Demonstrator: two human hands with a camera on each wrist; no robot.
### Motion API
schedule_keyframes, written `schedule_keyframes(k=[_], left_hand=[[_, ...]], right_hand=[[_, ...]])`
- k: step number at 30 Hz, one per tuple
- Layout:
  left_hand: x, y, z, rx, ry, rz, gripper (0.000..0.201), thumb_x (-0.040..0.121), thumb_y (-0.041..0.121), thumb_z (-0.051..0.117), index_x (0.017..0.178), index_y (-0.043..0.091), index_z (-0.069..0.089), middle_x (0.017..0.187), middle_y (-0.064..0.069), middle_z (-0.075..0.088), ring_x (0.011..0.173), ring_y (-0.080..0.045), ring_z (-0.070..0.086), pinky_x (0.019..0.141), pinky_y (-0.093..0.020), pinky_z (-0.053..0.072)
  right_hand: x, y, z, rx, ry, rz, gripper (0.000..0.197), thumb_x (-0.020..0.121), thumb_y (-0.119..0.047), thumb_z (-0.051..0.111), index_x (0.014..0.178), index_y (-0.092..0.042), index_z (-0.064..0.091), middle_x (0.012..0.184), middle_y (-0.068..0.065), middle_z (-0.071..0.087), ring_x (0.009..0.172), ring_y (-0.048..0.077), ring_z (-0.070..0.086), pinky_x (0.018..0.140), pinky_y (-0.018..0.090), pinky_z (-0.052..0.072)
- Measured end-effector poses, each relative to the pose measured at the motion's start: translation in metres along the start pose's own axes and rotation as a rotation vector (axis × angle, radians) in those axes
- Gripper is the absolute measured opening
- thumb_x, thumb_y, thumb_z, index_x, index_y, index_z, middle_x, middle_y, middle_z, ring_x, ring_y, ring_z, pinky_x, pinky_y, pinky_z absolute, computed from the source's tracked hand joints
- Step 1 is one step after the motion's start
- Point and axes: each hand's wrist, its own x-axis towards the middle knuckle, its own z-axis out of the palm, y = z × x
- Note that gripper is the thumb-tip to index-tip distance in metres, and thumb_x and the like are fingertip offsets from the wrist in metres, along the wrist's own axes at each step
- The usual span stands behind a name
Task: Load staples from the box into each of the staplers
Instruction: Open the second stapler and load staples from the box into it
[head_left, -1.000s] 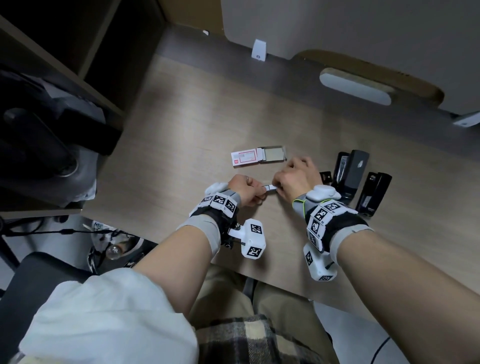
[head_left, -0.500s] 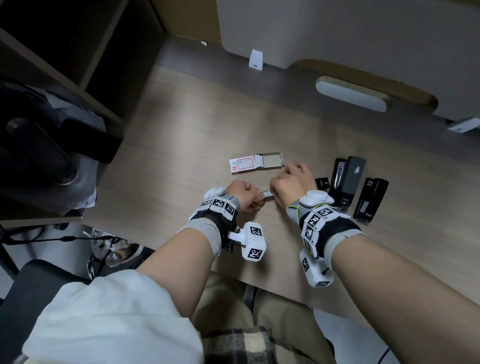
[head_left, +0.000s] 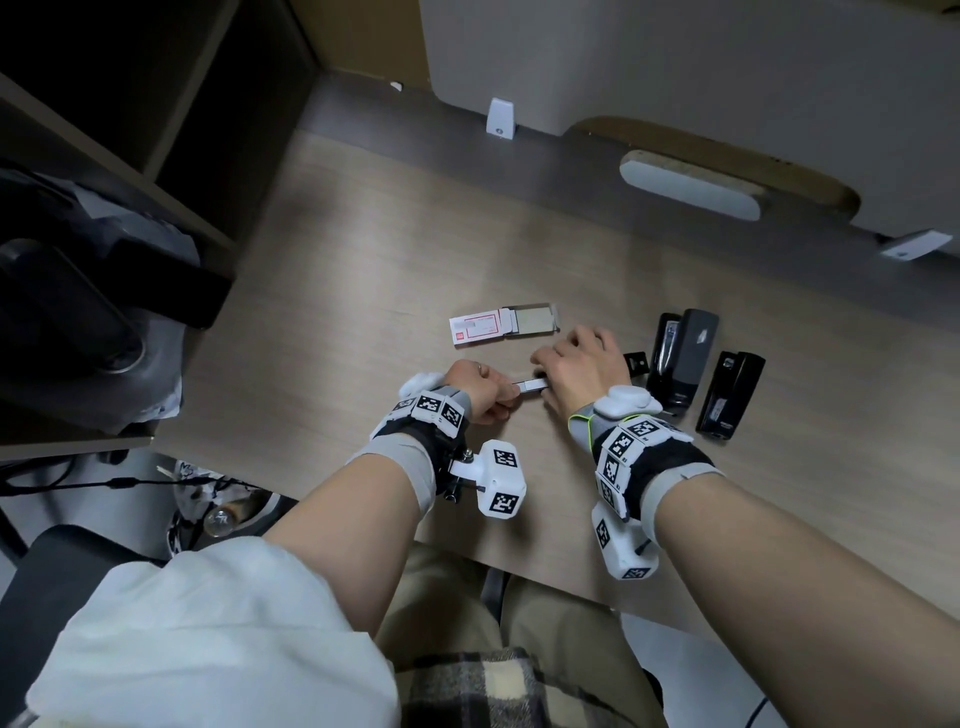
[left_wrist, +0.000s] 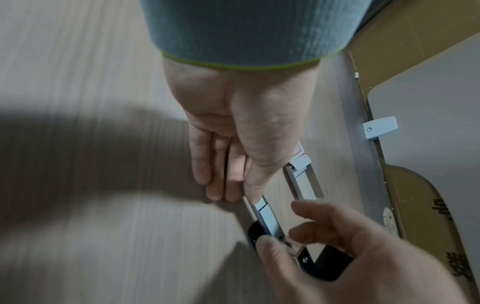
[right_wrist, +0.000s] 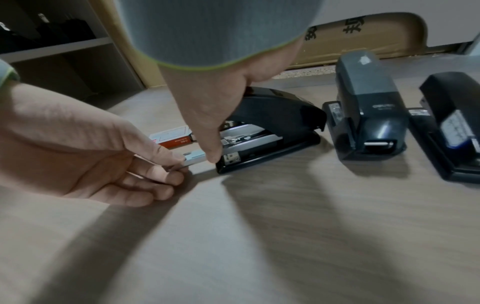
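Observation:
A black stapler (right_wrist: 272, 131) lies on the wooden desk (head_left: 363, 291) with its top raised, mostly hidden under my right hand (head_left: 576, 364) in the head view. A silver staple rail (right_wrist: 194, 159) sticks out of its front end. My left hand (right_wrist: 161, 164) pinches the rail's free end between thumb and fingers. My right hand (right_wrist: 207, 123) grips the stapler, thumb tip down at its front. The rail (left_wrist: 266, 216) and both hands also show in the left wrist view. The red and white staple box (head_left: 498, 327) lies slid open just beyond the hands.
Two more black staplers (head_left: 680, 358) (head_left: 730, 395) lie side by side right of my right hand. Open shelving (head_left: 156, 130) stands at the left, and a grey partition (head_left: 675, 78) with a white clip (head_left: 500, 119) runs along the back. The desk's near edge is under my forearms.
Both hands stay at the stapler with the silver rail between them. Only the head view has drifted slightly.

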Motion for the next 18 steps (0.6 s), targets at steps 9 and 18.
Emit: schedule_keyframes(k=[9, 18], left_hand=[[0.001, 0.011, 0.010, 0.106, 0.024, 0.056, 0.014, 0.080, 0.016, 0.075, 0.072, 0.014, 0.063, 0.070, -0.006, 0.065, 0.060, -0.020, 0.056, 0.062, -0.029, 0.047], [0.010, 0.008, 0.013, 0.144, 0.037, 0.044, 0.014, 0.082, 0.017, 0.075, 0.083, 0.012, 0.062, 0.070, -0.005, 0.065, 0.055, -0.016, 0.056, 0.053, -0.023, 0.046]], right_hand=[[-0.004, 0.008, -0.002, 0.114, -0.088, 0.018, 0.038, 0.084, -0.020, 0.058, 0.121, -0.030, 0.058, 0.117, -0.005, 0.066, 0.116, 0.023, 0.044, 0.094, 0.036, 0.028], [-0.008, 0.017, -0.004, 0.143, -0.046, 0.092, 0.050, 0.082, -0.023, 0.063, 0.130, -0.027, 0.051, 0.122, -0.004, 0.065, 0.120, 0.023, 0.045, 0.095, 0.035, 0.032]])
